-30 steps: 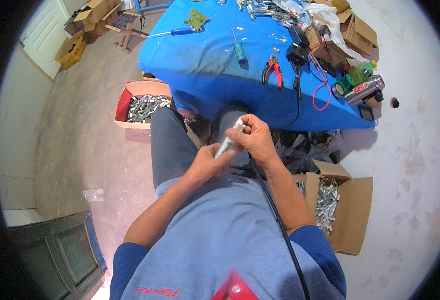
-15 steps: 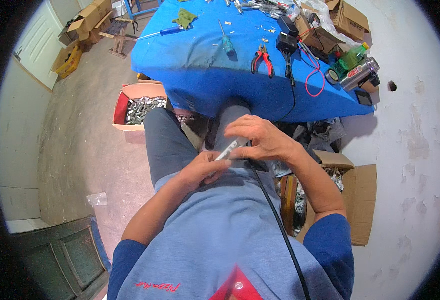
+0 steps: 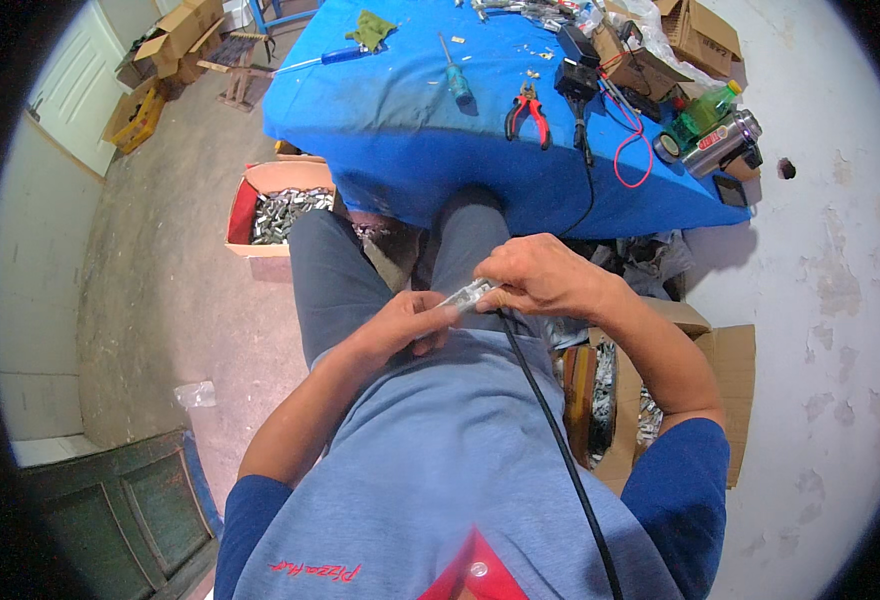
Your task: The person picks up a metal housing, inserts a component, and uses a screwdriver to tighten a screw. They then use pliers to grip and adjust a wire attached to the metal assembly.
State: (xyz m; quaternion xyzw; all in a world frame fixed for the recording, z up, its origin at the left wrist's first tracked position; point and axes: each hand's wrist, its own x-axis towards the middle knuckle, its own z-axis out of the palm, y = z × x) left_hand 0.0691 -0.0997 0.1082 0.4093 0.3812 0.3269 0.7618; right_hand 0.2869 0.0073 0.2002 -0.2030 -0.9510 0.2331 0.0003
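Observation:
Above my lap, both hands hold a small, narrow silvery-white metal piece (image 3: 467, 296) with an uneven, hollowed upper face. Thumb and fingers of my left hand (image 3: 410, 322) close on its lower left end. My right hand (image 3: 548, 276) pinches the upper right end, and its fingers hide that part. The exact kind of the piece is too small to make out. A black cable (image 3: 550, 420) runs from below my right hand down over my shirt.
Ahead is a blue-covered table (image 3: 390, 110) with red-handled pliers (image 3: 528, 115), screwdrivers (image 3: 457, 80), a black adapter (image 3: 575, 78) and a steel flask (image 3: 720, 145). A box of metal parts (image 3: 285, 215) stands left of my knees; an open cardboard box (image 3: 725, 400) is at my right.
My right hand has moved slightly right and closed more firmly on the piece's end. The piece has turned so its hollowed face shows, and my left hand has shifted a little.

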